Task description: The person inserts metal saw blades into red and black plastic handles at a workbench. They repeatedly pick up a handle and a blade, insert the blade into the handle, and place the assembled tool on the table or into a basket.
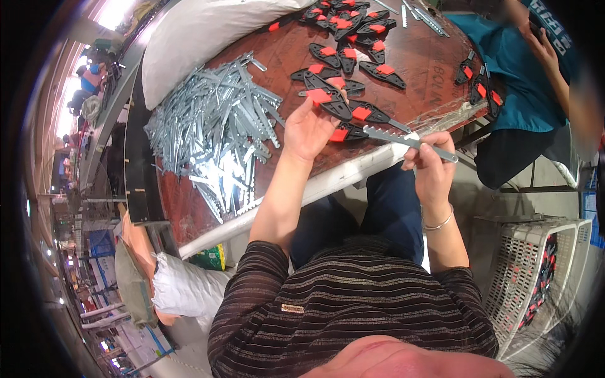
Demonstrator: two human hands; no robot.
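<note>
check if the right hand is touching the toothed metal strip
Touching. The head view shows the right hand pinching the toothed metal strip between thumb and fingers, with the strip sticking out on both sides.

Up at the left, white glare is flaring from a bright patch (116, 11), and small lights (49, 252) are dotting the dim, cluttered hall all down that rim! A grey metal beam (104, 120) is slanting past, the fisheye bending it. Centre stage, a reddish-brown tabletop (425, 69) is spreading wide, white edging (353, 166) running along its near side. Over on the right, a pale lattice-walled crate (507, 277) is standing low, while light-coloured floor (195, 343) is showing at lower left, near a slumping white sack (189, 283).
</note>
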